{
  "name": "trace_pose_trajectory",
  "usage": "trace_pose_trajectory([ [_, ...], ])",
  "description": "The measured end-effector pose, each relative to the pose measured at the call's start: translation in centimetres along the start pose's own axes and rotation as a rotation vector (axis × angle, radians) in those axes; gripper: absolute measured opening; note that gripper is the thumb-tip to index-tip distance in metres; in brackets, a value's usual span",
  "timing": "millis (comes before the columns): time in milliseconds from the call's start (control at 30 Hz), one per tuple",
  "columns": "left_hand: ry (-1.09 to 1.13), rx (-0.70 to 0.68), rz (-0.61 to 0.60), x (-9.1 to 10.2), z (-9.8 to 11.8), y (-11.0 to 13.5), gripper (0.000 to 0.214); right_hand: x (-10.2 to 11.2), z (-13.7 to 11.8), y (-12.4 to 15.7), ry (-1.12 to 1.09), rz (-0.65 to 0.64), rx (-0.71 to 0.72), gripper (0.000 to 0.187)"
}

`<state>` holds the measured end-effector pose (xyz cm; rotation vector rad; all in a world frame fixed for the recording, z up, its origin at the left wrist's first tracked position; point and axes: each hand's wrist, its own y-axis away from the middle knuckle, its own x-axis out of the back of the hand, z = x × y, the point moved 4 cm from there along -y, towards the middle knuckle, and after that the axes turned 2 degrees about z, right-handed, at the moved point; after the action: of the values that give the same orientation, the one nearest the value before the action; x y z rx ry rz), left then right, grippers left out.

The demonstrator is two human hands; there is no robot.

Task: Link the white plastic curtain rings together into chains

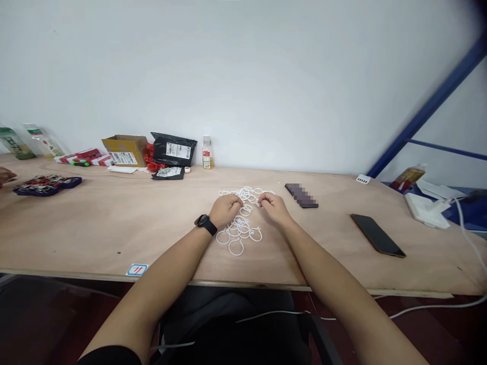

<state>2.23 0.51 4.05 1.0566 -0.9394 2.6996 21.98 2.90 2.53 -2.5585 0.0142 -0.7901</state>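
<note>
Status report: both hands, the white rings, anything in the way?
Left hand, right hand: fingers curled at white rings, grip unclear. Rings heaped beyond and nearer than hands. Phone right of right forearm, apart from rings.

The rings [239, 228] are white, the watch [205, 223] black, the tabletop [152, 218] pale brown.

The table [152, 243] bears white rings [239, 229] and a phone [378, 235].

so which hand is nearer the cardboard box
Left. The left hand sits right of and in front of the cardboard box; the right hand is farther right.
</note>
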Motion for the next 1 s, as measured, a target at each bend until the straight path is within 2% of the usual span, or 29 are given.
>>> trace_pose_trajectory([
  [267, 0.0, -0.007, -0.052, -0.4, -0.5, 0.1, 0.03, 0.7, -0.2, -0.2, -0.024, 0.003, -0.001, 0.022],
  [433, -0.035, 0.064, -0.054, -0.6, -0.6, 0.5, 0.025, 0.9, -0.1, -0.2, -0.014, 0.071, 0.034, 0.022],
  [500, -0.068, 0.093, -0.053, -0.5, -0.5, 0.6, 0.03, 0.8, 0.2, -0.2, 0.01, 0.088, 0.011, 0.025],
  [567, -0.108, 0.107, -0.073, -0.4, -0.3, 0.6, 0.035, 0.6, 0.5, -0.1, 0.078, 0.067, -0.021, 0.029],
  [633, -0.159, 0.099, -0.115, -0.4, -0.1, 0.6, 0.03, 0.4, 0.7, -0.1, 0.206, 0.027, -0.037, 0.027],
  [800, -0.323, 0.105, -0.206, -0.7, 0.0, 0.6, 0.019, 0.1, 0.0, 0.1, 0.519, -0.088, 0.02, 0.019],
  [933, -0.4, 0.133, -0.229, -0.8, -0.2, 0.8, 0.023, 0.1, -0.7, 0.4, 0.631, -0.143, 0.012, 0.011],
  [1000, -0.413, 0.139, -0.243, -0.9, -0.3, 0.9, 0.025, 0.1, -1.0, 0.7, 0.653, -0.175, 0.001, 0.012],
])
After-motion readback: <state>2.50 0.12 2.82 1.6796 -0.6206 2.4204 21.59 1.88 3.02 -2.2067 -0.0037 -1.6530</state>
